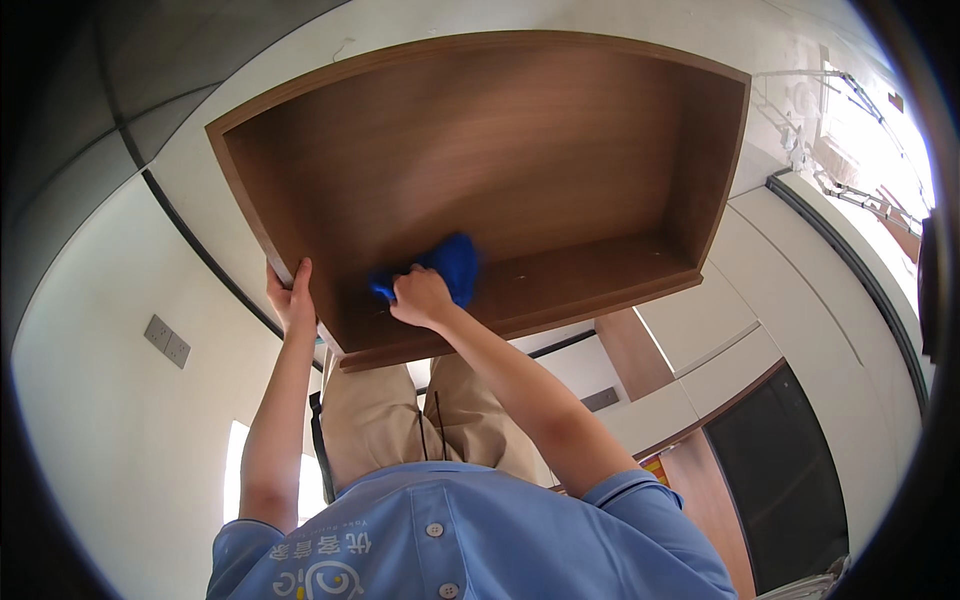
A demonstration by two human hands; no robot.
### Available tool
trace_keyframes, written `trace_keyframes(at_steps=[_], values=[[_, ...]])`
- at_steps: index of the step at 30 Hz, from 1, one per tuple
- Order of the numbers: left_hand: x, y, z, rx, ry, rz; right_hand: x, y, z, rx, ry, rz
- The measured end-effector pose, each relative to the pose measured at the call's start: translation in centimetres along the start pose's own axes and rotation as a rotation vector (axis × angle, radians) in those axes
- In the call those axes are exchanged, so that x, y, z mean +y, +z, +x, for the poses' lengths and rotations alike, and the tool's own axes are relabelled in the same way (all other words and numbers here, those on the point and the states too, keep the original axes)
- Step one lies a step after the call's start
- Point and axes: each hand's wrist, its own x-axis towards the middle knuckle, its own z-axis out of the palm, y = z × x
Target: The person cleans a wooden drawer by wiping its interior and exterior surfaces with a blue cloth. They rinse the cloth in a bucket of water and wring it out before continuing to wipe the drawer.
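Observation:
A large brown wood-grain drawer or open box [480, 150] fills the upper middle of the head view, its inside facing me. My left hand [293, 298] grips its left side wall, thumb inside and fingers outside. A blue cloth [456, 266] is bunched in my right hand [421, 295], inside the box near its lower left corner. The cloth looks blurred and lies against the inner surface. Small pale specks show on the lower inner wall.
White cabinet fronts [712, 315] and a dark panel [780, 480] stand at the right. On the pale wall at the left are grey sockets [166, 341]. A metal folding rack [870, 196] is near the bright window at the upper right.

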Motion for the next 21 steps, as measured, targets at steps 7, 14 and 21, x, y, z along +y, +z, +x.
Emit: trace_keyframes(at_steps=[7, 14, 21], values=[[-0.1, 0.2, 0.2, -0.025, -0.024, 0.016, -0.7, 1.2, 2.2, -0.089, -0.139, 0.15], [0.8, 0.4, 0.1, -0.061, 0.015, 0.08, -4.6, -1.3, -0.4, -0.382, -0.104, 0.335], [0.9, 0.3, 0.2, -0.126, 0.011, 0.06, -5.6, -8.9, -7.1, -0.473, 0.226, 0.923]])
